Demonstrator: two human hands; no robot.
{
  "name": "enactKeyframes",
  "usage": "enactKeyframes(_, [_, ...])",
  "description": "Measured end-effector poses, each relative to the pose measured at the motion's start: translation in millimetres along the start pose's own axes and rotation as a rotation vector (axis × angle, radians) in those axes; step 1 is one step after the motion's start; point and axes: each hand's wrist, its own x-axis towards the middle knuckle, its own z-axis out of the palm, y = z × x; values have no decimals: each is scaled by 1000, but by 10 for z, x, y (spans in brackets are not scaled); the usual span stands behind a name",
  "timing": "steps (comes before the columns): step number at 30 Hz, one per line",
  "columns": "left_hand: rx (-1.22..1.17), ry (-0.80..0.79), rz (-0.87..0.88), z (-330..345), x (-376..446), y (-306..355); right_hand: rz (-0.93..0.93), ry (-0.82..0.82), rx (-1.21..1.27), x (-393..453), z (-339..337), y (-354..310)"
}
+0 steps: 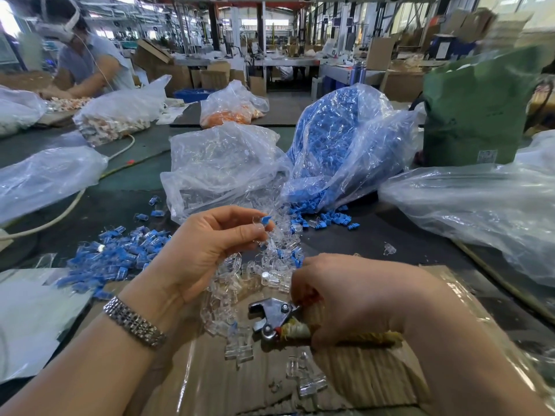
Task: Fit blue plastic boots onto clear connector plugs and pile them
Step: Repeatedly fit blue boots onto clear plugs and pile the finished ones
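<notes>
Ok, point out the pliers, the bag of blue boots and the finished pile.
pliers point(274, 318): head view, on the metal jaw head.
bag of blue boots point(339, 145): head view, on its bulging side.
finished pile point(111, 259): head view, pile's middle.

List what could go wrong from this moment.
The left hand pinches a small blue plastic boot at its fingertips only; it might drop into the loose clear connector plugs. The right hand grips metal pliers whose jaws sit among plugs and could crack one.
</notes>
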Motion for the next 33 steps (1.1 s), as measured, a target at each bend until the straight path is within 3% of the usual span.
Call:
enactKeyframes(3, [-57,27,3,-11,17,10,6,51,65,-4,10,-16])
enactKeyframes(10, [-195,72,25,-48,25,58,8,242,492,46,-82,150])
enactKeyframes(17, [-79,45,56,53,-25,75,-6,227,763,84,-56,182])
enactKeyframes(27, [75,63,175,89,-29,16,-27,208,821,102,-41,99])
enactKeyframes(33, [127,115,187,71,-3,-25,5,275,771,194,23,37])
